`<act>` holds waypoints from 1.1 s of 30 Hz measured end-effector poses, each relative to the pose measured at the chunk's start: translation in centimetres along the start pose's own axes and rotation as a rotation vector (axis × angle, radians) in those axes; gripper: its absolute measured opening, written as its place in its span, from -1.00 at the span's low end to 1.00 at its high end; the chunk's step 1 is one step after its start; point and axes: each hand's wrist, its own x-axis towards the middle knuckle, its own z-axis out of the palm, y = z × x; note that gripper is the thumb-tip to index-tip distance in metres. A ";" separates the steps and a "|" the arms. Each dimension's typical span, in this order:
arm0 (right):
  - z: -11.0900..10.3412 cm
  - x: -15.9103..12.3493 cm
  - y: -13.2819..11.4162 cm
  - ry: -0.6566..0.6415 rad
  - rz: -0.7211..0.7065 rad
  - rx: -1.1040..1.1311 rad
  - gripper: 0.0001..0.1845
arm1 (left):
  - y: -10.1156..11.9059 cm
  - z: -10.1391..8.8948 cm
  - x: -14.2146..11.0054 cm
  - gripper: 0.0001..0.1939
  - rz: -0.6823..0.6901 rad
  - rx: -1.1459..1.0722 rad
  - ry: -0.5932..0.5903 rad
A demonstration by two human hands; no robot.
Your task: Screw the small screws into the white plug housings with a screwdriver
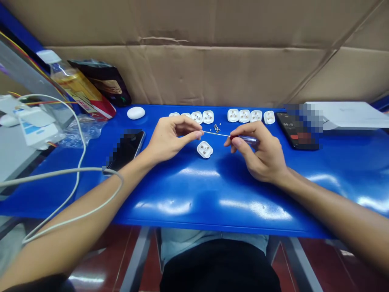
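Observation:
My right hand [263, 152] grips a screwdriver [247, 139] by its clear handle with a red collar, the thin shaft pointing left. At the shaft's tip, my left hand [170, 137] is closed in a pinch of thumb and forefinger; whatever small thing lies between them is too small to tell. Below the shaft, one white plug part [205, 149] with metal pieces in it lies on the blue table. A little pile of small brass screws [216, 128] lies just beyond the shaft.
Behind my hands, several similar white plug parts [244, 116] stand in a row. A phone [296, 130] and a white box [349, 115] lie at right. To the left are another phone [129, 148], a white oval case [135, 113], a bottle [77, 87] and a loose cable [79, 162] crossing my forearm.

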 end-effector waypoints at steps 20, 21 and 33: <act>-0.4 0.0 0.4 -0.020 -0.035 -0.057 -0.91 | 0.2 -0.2 0.1 -0.82 0.047 0.094 -0.023; -0.4 0.0 0.4 -0.026 -0.061 -0.065 -0.90 | 0.1 -0.3 0.0 -0.83 0.064 0.096 -0.031; -0.5 0.2 0.1 0.019 0.036 0.040 -0.91 | 0.1 -0.1 -0.7 -0.81 0.310 0.279 -0.038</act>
